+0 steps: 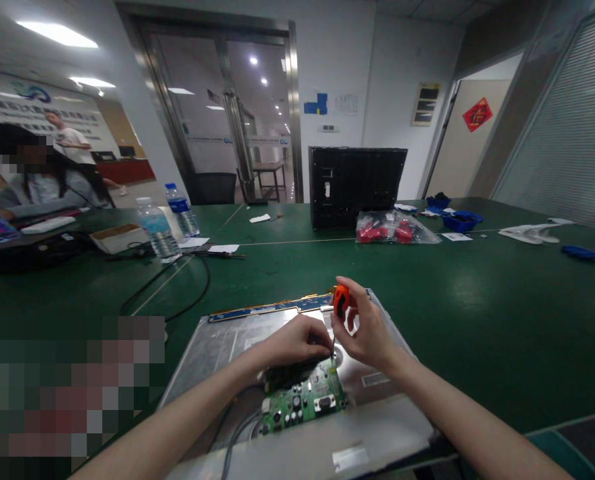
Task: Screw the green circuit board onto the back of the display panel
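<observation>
My right hand (pixel 364 330) grips a screwdriver with an orange and black handle (pixel 341 301). The screwdriver stands nearly upright, its shaft reaching down to the upper right corner of a green circuit board (pixel 302 397). Fingers curled together, my left hand (pixel 300 341) rests at the board's upper edge, close to the screwdriver tip; what its fingertips hold, if anything, is hidden. The board lies on a silver metal panel (pixel 202 353), which has a narrow blue circuit strip (pixel 262 311) along its far edge. Dark cables (pixel 240 427) run from the board's left side.
Beyond the panel on the green table (pixel 477 320) stand a black monitor housing (pixel 354 187) and a plastic bag with red items (pixel 394 230). Water bottles (pixel 158 230) and a black cable (pixel 204 287) are at left. Blue trays (pixel 462 220) and white gloves (pixel 532 231) lie at right. A person (pixel 37 173) sits far left.
</observation>
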Motion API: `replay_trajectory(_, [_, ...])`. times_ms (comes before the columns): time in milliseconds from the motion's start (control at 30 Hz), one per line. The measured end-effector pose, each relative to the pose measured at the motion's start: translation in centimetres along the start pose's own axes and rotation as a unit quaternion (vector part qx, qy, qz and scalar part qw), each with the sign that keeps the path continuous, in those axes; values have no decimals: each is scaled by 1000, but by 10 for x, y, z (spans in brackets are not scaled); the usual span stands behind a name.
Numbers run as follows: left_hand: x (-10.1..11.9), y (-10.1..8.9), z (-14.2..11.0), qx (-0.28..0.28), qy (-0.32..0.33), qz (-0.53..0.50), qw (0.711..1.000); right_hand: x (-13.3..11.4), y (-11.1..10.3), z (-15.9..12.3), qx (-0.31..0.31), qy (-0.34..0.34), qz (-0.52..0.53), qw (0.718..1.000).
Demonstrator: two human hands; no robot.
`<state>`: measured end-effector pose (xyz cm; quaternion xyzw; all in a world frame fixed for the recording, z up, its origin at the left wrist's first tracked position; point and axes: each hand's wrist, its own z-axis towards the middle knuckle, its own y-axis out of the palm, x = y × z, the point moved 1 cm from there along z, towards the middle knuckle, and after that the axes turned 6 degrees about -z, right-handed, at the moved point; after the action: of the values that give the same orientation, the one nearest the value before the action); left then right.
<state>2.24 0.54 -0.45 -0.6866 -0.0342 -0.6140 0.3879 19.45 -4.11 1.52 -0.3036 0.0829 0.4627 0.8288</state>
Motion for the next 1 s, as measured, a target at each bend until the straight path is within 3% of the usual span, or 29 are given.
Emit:
replay_trajectory(233, [-1, 1, -2, 1, -6, 0, 1000, -2, -3, 7, 4, -47, -19, 999])
replay_trajectory(500, [3, 0, -1, 0, -1, 1, 1000, -1, -1, 2, 1, 3, -4, 1000])
replay_trajectory(833, [4, 0, -2, 6, -4, 16, 1000, -2, -2, 7, -9, -42, -42, 998])
replay_trajectory(1000, [5, 0, -1, -1, -2, 12, 1000, 1, 1, 3, 0, -6, -17, 1000])
